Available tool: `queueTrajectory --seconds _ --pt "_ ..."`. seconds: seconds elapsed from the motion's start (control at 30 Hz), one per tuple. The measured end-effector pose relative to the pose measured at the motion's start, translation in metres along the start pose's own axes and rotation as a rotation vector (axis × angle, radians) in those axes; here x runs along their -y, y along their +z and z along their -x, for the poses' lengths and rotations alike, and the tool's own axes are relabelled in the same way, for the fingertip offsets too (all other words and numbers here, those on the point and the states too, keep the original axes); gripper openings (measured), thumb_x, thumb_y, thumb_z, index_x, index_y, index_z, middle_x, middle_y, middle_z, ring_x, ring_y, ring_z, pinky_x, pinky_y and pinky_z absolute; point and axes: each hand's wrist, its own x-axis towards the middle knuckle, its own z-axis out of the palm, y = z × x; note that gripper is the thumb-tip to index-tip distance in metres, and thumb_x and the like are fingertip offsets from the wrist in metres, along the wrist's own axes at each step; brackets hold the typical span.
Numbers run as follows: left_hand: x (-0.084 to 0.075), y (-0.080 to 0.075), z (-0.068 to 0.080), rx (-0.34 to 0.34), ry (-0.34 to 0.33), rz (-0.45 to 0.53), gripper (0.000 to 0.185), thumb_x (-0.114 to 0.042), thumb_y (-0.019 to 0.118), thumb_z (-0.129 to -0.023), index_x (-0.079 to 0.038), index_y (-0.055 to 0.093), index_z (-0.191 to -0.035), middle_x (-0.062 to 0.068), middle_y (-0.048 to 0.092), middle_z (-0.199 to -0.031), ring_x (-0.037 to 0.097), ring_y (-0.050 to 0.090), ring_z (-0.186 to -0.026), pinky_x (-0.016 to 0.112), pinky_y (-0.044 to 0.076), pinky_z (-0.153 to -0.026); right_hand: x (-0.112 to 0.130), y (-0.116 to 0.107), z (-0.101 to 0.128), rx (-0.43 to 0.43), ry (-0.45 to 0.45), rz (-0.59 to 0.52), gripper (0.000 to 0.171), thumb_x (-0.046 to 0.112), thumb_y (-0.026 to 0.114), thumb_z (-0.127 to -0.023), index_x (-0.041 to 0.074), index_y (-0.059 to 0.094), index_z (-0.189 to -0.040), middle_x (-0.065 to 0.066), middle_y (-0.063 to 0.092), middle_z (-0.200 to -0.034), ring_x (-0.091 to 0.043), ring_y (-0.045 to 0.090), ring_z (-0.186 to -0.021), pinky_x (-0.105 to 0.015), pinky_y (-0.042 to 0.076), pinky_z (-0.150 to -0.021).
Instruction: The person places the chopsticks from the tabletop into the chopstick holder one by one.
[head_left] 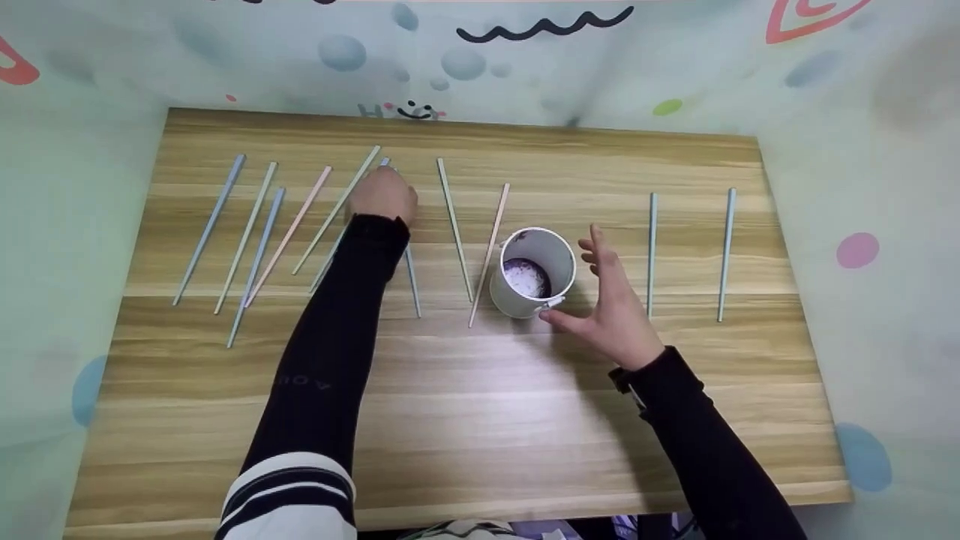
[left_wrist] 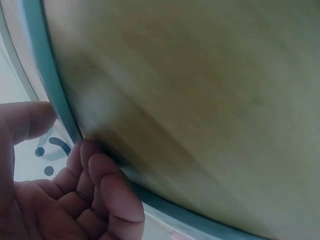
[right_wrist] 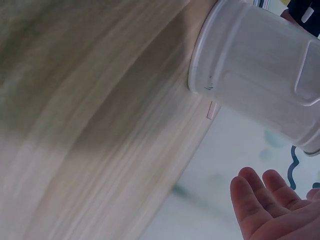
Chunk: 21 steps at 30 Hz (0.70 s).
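Right hand (head_left: 611, 300): nearest to me, fingers spread and straight, palm turned toward the white cup (head_left: 534, 271); I judge the thumb at or just short of its near rim, contact not certain. It holds nothing.
White cup: upright on the worktop (head_left: 480, 420), centre, mouth open upward; the right wrist view shows its wall (right_wrist: 260, 75) clear of the fingers (right_wrist: 260, 205).
Left hand (head_left: 382, 193): farther out, left of the cup, its grip curled at the far end of a blue-grey chopstick (head_left: 409, 270).
Chopstick axis: runs near to far, slightly slanted; near tip points toward me, left of the cup. The cup lies right of and nearer than the grip.
Nearer arm to cup: the right.
Other chopsticks: pastel ones fanned at left (head_left: 259, 247), two between hand and cup (head_left: 491, 247), two at right (head_left: 651, 251), all lying roughly near to far.
Hard to make out: left wrist view is blurred; fingers (left_wrist: 107, 185) curl against a teal edge (left_wrist: 50, 75), firm pinch unconfirmed. The knuckles hide the chopstick's far end in the head view.
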Motion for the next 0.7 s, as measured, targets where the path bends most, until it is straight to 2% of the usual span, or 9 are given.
queueTrajectory --seconds 0.13,0.3,0.5,0.6,0.7 --pt "-0.001 -0.002 0.001 0.008 -0.002 -0.001 0.037 -0.017 0.038 -0.105 0.004 0.061 -0.125 0.018 0.071 -0.114 0.028 0.069 -0.099 0.047 0.061 -0.082 0.005 0.0 -0.005 -0.007 -0.044 0.004 0.125 0.032 0.094 -0.072 0.017 0.012 -0.164 -0.018 0.043 -0.153 -0.041 0.049 -0.133 -0.052 0.044 -0.112" --pt "-0.002 -0.003 -0.001 0.043 -0.004 -0.007 0.035 -0.013 0.04 -0.104 0.004 0.06 -0.128 0.018 0.07 -0.117 0.028 0.069 -0.102 0.046 0.061 -0.084 0.008 0.002 -0.006 0.0 -0.095 -0.03 0.11 0.028 0.092 -0.075 0.013 0.025 -0.16 -0.016 0.043 -0.154 -0.034 0.048 -0.138 -0.048 0.042 -0.116" --pt "-0.001 -0.001 0.002 0.013 0.028 0.034 0.035 -0.017 0.036 -0.108 0.003 0.063 -0.119 0.019 0.071 -0.112 0.031 0.07 -0.101 0.044 0.061 -0.086 0.009 0.007 -0.008 0.021 -0.063 -0.087 0.102 0.021 0.089 -0.08 0.006 0.027 -0.159 -0.019 0.041 -0.157 -0.033 0.053 -0.135 -0.042 0.048 -0.111" --pt "-0.002 -0.002 0.005 0.0 0.044 0.069 0.038 -0.019 0.033 -0.109 0.004 0.063 -0.117 0.019 0.071 -0.111 0.032 0.071 -0.101 0.044 0.061 -0.087 0.01 0.005 -0.012 0.044 -0.053 -0.077 0.101 0.021 0.089 -0.08 0.006 0.028 -0.159 -0.018 0.044 -0.153 -0.033 0.053 -0.133 -0.042 0.051 -0.108" --pt "-0.004 -0.007 0.012 0.01 0.052 0.11 0.035 -0.016 0.036 -0.107 0.005 0.06 -0.12 0.019 0.07 -0.111 0.031 0.07 -0.1 0.044 0.06 -0.087 0.012 0.001 -0.016 0.091 -0.042 -0.056 0.102 0.022 0.09 -0.079 0.007 0.029 -0.159 -0.017 0.046 -0.148 -0.031 0.053 -0.132 -0.042 0.053 -0.106"
